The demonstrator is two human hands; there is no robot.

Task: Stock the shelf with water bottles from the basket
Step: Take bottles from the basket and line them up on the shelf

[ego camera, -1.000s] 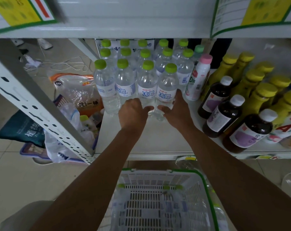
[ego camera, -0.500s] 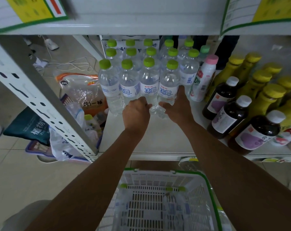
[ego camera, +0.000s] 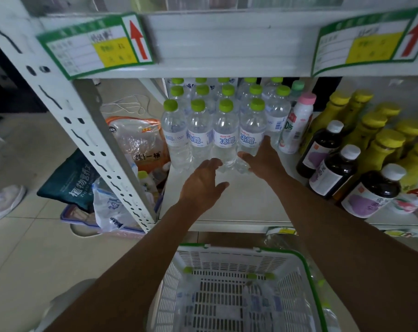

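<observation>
Green-capped water bottles stand upright on the lower shelf in close rows, most labels turned to the front, so that a customer can read them and the rows take little room. The front row has four bottles, side by side. The right hand holds the end bottle of this row low on its body: the thumb lies across the front and the fingers go round its right side. I judge that this low hold serves to slide the bottle into line without tipping it. The left hand is spread and holds nothing. Its fingertips are at the foot of the third bottle, and I cannot tell if they touch it.

To the right stand a pink-capped bottle, dark juice bottles and yellow-capped bottles, each kind in its own group. Below, the white basket with a green rim sits just in front of the shelf. Clear bottles seem to lie in it, blurred, so the stocking is probably not finished.
</observation>
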